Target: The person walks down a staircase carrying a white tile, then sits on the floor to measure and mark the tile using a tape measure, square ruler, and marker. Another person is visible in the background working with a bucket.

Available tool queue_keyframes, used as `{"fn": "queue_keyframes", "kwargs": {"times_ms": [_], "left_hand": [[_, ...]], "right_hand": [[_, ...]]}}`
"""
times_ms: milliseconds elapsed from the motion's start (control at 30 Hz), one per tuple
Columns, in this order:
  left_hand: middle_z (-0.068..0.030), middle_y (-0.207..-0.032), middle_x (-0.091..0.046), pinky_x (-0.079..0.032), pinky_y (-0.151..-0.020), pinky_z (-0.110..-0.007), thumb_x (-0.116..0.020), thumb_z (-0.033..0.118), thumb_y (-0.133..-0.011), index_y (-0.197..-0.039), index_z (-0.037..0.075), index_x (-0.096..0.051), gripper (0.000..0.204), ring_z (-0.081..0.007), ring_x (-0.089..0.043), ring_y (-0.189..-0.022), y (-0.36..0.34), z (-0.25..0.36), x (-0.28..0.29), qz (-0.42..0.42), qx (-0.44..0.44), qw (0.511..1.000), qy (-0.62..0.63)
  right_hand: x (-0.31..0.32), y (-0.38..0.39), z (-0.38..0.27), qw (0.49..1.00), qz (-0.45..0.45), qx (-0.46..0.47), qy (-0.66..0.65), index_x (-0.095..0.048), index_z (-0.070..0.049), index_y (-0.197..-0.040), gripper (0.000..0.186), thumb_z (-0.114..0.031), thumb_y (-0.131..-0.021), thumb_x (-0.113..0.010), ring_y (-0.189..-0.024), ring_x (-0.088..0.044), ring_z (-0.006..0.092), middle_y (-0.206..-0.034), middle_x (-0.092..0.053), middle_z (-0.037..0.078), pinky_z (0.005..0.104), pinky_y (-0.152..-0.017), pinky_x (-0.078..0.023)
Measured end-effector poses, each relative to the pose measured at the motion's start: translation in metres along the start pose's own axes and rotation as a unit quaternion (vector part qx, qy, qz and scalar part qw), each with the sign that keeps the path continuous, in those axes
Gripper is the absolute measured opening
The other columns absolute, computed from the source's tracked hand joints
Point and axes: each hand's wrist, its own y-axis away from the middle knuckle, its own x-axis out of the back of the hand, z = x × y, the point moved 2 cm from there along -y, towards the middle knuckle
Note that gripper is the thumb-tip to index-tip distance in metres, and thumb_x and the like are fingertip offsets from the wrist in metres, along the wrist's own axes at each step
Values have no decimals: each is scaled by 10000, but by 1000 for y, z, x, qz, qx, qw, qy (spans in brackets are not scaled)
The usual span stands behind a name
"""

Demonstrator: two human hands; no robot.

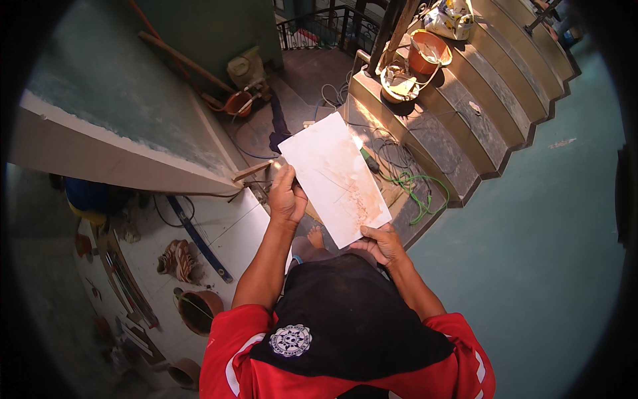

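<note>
A rectangular white tile point(332, 173), smudged with reddish-brown dust on its right part, is held up in front of my body, tilted diagonally. My left hand point(287, 196) grips its left edge with the thumb along the side. My right hand point(380, 245) holds the lower right corner, thumb on the face. Beneath the tile are part of a board point(395, 189), green and black cables point(419, 213) and my bare foot point(314, 236).
Curved steps point(478, 133) climb at upper right, carrying buckets point(425, 53) and a bag point(448, 16). A railing point(312, 30) stands behind. At left are a wall ledge point(133, 156), shoes point(176, 259), a long level point(198, 236), pots point(196, 312) and scattered tools point(123, 279) on white tiled floor.
</note>
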Motion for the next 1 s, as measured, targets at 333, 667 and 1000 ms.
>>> {"fn": "queue_keyframes", "kwargs": {"times_ms": [333, 667, 1000], "left_hand": [[-148, -1282, -640, -528, -1028, -376, -481, 142, -1079, -1327, -62, -527, 325, -227, -640, -1173, -1, -7, 26, 59, 11, 998, -9], [-163, -1277, -631, -594, -910, -452, -568, 63, -994, -1381, -10, -483, 404, -299, -669, -1117, 17, -34, 113, 179, 81, 980, -14], [-160, -1237, -605, -519, -985, -531, -560, 119, -1016, -1246, 20, -553, 251, -321, -610, -1150, 57, -17, 175, 311, 65, 946, 68]], "right_hand": [[6, -6, 4, 1000, 8, -3, 12, -399, -2, -1455, 582, -20, -931, -652, -1069, -712, 333, -1291, -639, 217, 484, -765, -665], [4, -30, -9, 993, 89, 26, 75, -493, 51, -1398, 485, -47, -948, -648, -1190, -651, 267, -1327, -633, 179, 396, -1005, -559], [-40, -76, -38, 975, 3, -20, 222, -495, 75, -1394, 536, -107, -925, -682, -1192, -647, 270, -1331, -639, 176, 397, -1050, -508]]}}
